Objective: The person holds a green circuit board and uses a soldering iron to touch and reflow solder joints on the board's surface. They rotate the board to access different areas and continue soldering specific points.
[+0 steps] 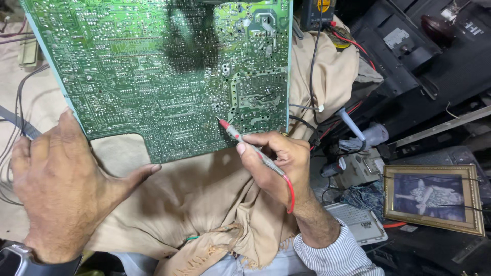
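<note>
1. Head view: a large green circuit board (169, 71) lies solder side up on a tan cloth (204, 204) and fills the frame from 10 to 1 o'clock.
2. The left hand (61, 179), at 8 o'clock, lies flat with fingers spread on the cloth, its fingertips touching the board's lower left edge and holding nothing.
3. The right hand (279, 163), just right of centre, pinches a red test probe (250, 147) like a pen.
4. The probe's tip touches the board near its lower right corner; a red lead curves back over the wrist.
5. At 4 o'clock a gold-framed picture (433, 198) lies well apart from the hands.
6. A multimeter (318, 13) sits at 1 o'clock, just beside the board.
</note>
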{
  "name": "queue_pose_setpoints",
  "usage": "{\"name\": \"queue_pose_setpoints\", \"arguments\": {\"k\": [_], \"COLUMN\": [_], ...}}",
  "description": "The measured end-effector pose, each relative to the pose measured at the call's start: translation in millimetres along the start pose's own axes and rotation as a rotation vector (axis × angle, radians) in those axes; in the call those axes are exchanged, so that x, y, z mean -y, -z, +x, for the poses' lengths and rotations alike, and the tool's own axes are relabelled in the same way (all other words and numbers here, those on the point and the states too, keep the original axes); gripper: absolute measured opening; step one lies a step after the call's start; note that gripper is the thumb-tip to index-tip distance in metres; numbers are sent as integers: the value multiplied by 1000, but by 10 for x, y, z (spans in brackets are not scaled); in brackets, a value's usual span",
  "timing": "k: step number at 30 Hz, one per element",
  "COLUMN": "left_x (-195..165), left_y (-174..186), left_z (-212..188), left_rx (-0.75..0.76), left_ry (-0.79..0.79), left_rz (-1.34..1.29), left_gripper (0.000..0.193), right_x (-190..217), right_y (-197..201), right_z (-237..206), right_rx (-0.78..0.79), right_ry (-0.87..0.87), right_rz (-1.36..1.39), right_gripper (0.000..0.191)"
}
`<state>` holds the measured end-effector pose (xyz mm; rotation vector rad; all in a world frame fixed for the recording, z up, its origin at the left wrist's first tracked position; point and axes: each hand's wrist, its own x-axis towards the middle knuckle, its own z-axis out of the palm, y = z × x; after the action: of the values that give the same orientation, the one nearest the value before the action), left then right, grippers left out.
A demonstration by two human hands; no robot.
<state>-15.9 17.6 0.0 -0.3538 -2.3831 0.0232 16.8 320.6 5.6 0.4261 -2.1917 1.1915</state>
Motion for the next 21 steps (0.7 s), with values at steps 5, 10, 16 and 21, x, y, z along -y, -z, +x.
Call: {"name": "queue_pose_setpoints", "arguments": {"k": [5, 10, 16, 21], "left_x": [27, 17, -21, 10], "left_y": [-67, -34, 11, -8], "left_z": [-43, -16, 26, 13], "left_rx": [-34, -13, -5, 5], "left_ry": [-19, -5, 35, 42], "left_rz": [38, -9, -76, -75], "left_gripper": [130, 131, 130, 130], "right_x": [-2, -16, -15, 8], "right_y": [-5, -14, -31, -47], "right_z": [11, 3, -28, -24], "right_rx": [2, 5, -3, 7], "right_ry": [-30, -32, -59, -64], "right_rz": [7, -1, 29, 25], "right_gripper": [13, 14, 16, 18]}}
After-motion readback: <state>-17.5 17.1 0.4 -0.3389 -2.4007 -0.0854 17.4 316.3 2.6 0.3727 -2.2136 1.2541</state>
